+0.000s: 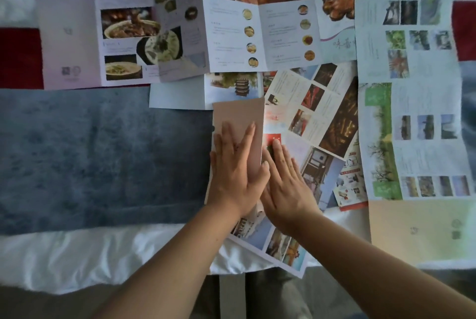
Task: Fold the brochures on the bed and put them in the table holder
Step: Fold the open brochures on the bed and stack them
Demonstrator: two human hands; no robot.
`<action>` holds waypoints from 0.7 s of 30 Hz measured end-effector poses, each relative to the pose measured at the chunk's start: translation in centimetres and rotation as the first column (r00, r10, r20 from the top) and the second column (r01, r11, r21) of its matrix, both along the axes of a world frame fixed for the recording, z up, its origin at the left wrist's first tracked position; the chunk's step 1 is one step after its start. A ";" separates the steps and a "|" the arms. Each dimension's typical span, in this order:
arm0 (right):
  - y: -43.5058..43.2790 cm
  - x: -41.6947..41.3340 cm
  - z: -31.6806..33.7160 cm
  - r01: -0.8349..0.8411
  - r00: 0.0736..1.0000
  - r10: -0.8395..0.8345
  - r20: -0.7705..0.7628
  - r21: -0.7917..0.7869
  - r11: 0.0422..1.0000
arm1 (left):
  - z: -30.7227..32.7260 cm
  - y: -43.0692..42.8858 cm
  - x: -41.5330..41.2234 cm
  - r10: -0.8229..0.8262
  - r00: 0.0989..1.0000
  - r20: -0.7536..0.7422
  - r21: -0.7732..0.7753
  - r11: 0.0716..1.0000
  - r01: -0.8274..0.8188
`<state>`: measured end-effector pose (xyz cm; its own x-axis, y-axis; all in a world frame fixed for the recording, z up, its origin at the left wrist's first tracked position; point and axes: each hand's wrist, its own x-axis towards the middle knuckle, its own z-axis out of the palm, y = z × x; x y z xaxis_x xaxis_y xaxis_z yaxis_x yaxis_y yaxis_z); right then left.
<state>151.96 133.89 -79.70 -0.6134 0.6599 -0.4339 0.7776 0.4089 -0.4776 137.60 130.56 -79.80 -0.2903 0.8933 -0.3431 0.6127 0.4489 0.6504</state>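
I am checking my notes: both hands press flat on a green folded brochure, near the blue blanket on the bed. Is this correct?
Not quite: in the head view the folded brochure is tan, not green. The left hand and right hand do press flat on it, beside the blue blanket.

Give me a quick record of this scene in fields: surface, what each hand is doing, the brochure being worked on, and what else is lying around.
surface: bed with blue runner
left hand: flat on tan folded brochure
right hand: flat, pressing beside it
other brochures: food brochure, landscape brochure, still unfolded
holder: not in view
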 end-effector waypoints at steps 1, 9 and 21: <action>-0.2 -0.6 0.2 -0.022 1.000 0.022 -0.006 0.008 1.000 | 0.3 -0.1 -0.4 -0.005 0.999 0.032 0.010 1.000 0.005; -1.1 -5.7 1.5 -0.113 0.993 0.115 -0.031 0.077 0.991 | 3.6 -1.2 -5.1 0.038 0.995 0.090 0.141 0.989 -0.051; -4.5 -12.3 -0.4 -0.065 0.998 0.065 0.002 -0.020 0.998 | 2.8 -6.0 -13.4 0.156 0.986 0.058 0.159 0.974 -0.163</action>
